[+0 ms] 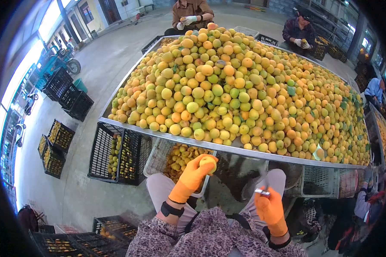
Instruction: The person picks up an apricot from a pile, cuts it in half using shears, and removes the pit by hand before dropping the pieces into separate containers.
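Observation:
My left hand (pixel 190 179), in an orange glove, is closed around a yellow apricot (pixel 208 162) below the table's front edge. In the orange-gloved fist of my right hand (pixel 271 213) is a small knife (pixel 262 192), its blurred blade pointing up and away from me. The two hands are apart, one over each knee. Under my left hand stands a pale plastic crate (pixel 158 156) with cut apricot pieces (pixel 181 159) inside. A large heap of whole apricots (pixel 227 85), yellow to green with a few leaves, covers the metal-edged table (pixel 227 148) ahead.
Black crates (pixel 103 150) stand left of the pale crate, and more crates (pixel 79 103) are stacked further left. Behind me at lower left are crates (pixel 116 227) with fruit. Two co-workers (pixel 193 15) (pixel 299 32) with white gloves sit across the table; other people are at the right.

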